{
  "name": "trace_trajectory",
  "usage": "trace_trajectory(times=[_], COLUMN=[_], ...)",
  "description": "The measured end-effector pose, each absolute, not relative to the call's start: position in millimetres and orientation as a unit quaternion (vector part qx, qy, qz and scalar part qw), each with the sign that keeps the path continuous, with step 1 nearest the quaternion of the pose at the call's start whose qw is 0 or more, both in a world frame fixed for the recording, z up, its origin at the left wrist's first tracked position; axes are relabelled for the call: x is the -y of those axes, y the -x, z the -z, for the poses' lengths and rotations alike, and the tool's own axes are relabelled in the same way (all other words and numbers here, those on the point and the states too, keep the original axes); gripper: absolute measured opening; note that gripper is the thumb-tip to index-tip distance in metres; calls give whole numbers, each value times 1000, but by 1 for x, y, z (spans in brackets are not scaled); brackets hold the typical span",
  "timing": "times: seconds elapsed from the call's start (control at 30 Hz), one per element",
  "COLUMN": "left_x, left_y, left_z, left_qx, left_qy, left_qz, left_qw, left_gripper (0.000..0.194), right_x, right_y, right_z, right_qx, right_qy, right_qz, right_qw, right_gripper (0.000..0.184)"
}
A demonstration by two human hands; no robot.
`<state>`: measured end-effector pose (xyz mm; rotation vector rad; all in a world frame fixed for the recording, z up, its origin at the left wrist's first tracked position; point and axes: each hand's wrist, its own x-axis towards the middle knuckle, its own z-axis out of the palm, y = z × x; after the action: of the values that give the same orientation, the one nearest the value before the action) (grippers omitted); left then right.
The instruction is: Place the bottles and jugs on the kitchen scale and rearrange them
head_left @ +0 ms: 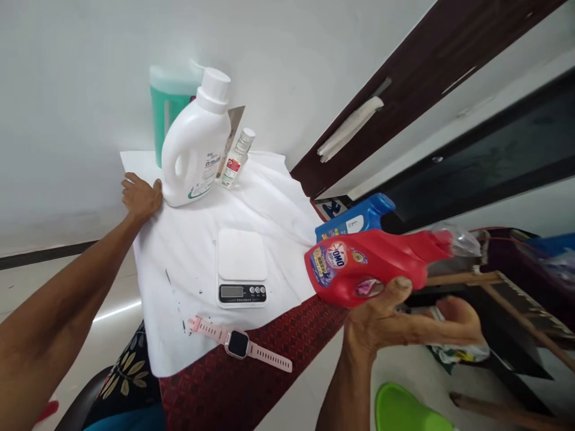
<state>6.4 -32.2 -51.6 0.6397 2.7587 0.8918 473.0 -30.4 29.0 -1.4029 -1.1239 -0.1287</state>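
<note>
My right hand [404, 326] is closed round the handle of a red OMO detergent bottle [372, 260], held tilted on its side off the table's right edge, neck pointing right. My left hand [140, 196] rests on the white cloth [188, 263] with fingers curled, touching the base of a large white detergent jug [195, 146]. A white kitchen scale [241, 267] lies in the middle of the cloth. A pink smartwatch [238, 344] lies at the cloth's near edge.
A green liquid container [167, 105] stands behind the white jug, and a small clear bottle [237, 157] beside it. A blue bottle [354, 220] lies at the table's right edge. A dark door frame [404, 84] and cluttered furniture are on the right. A green object [404, 413] is below.
</note>
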Motion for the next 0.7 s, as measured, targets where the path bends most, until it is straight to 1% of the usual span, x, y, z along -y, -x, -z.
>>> trace_trajectory(times=[0.03, 0.07, 0.1, 0.13, 0.17, 0.23, 0.3, 0.33, 0.37, 0.47, 0.57, 0.7], left_x=[32, 32, 32, 32, 32, 31, 30, 30, 29, 26, 24, 26], left_y=[-6, -5, -5, -4, -4, -4, -3, -3, -2, 0, 1, -1], left_z=[53, 54, 54, 55, 55, 56, 58, 59, 60, 66, 70, 70], left_qx=[-927, -928, -930, -931, -931, -931, -931, -931, -931, -930, -930, -930], left_qy=[-213, -211, -208, -205, -202, -197, -192, -189, -186, -183, -188, -200], left_qz=[-297, -294, -291, -290, -290, -295, -299, -302, -303, -308, -308, -300], left_qw=[87, 86, 86, 86, 85, 82, 82, 83, 83, 78, 69, 66], left_gripper=[94, 94, 93, 92, 90, 87, 84, 83, 83, 83, 81, 78], right_x=[34, 34, 33, 30, 26, 18, 13, 12, 12, 15, 17, 10], right_y=[-449, -420, -387, -351, -314, -239, -173, -145, -121, -80, -79, -114], right_z=[-36, -42, -46, -48, -47, -43, -36, -33, -30, -28, -31, -34], right_qx=[516, 558, 622, 656, 683, 712, 677, 659, 658, 604, 558, 517], right_qy=[565, 512, 468, 424, 376, 304, 302, 311, 312, 335, 324, 333], right_qz=[70, 29, -91, -214, -304, -425, -514, -536, -538, -557, -581, -581], right_qw=[640, 652, 621, 586, 547, 468, 432, 426, 425, 462, 496, 534], right_gripper=[45, 40, 37, 39, 43, 49, 62, 63, 60, 53, 55, 58])
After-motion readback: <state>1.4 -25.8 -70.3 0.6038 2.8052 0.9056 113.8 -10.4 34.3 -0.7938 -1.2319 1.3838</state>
